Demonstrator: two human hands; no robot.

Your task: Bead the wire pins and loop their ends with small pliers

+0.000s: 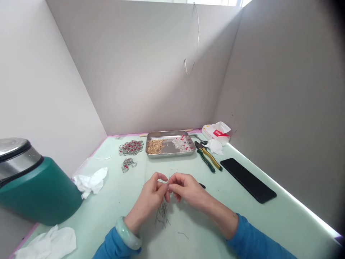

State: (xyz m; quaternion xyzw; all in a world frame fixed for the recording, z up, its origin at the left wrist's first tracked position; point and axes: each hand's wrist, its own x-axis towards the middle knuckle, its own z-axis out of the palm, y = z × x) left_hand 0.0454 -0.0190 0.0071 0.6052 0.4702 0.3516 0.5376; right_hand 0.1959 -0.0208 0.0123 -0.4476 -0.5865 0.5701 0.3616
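Observation:
My left hand (pixel 154 192) and my right hand (pixel 185 187) meet fingertip to fingertip over the middle of the table. Both are closed in a pinch around something too small to make out. Below them lies a loose pile of short thin wire pieces (pixel 162 214), partly covered by the left hand. One bent wire piece (pixel 183 235) lies apart, nearer to me. Beyond the hands, a metal tray (pixel 170 155) holds gold beads (pixel 155 146) on its left and clear and red beads (pixel 181 144) on its right. A dark tool tip (pixel 202 185) shows behind my right wrist.
Left of the tray are two heaps of red-beaded chain (pixel 131 147). Green-and-yellow pliers (pixel 208 157), a crumpled tissue (pixel 215 146) and a paper packet (pixel 217 131) lie to the right, near a black phone-like slab (pixel 248 180). A large green flask (pixel 40 194) stands at the left. Grey panels (pixel 148 72) enclose the table.

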